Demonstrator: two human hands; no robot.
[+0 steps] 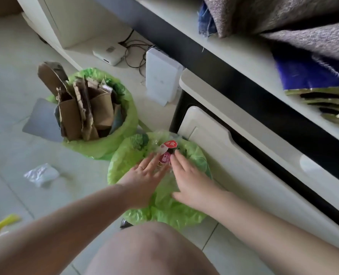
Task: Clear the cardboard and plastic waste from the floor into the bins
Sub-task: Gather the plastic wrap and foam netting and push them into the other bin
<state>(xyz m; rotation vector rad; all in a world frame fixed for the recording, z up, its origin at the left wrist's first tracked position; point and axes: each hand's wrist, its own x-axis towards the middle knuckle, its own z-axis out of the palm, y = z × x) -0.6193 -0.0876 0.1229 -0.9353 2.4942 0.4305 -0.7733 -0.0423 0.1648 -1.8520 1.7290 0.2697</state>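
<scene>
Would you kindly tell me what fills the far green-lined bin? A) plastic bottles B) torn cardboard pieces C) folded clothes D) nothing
B: the far bin is stuffed with upright brown cardboard pieces, while both hands press plastic into the near bin.

You look down on a pale tiled floor [9, 80] in soft daylight. Along your right runs a white cabinet [244, 155] with a dark recess above its drawer front. On its top lie grey and blue fabrics [303, 56]. Under the white furniture beyond, a white box [109, 54] sits among dark cables [134, 54].
</scene>
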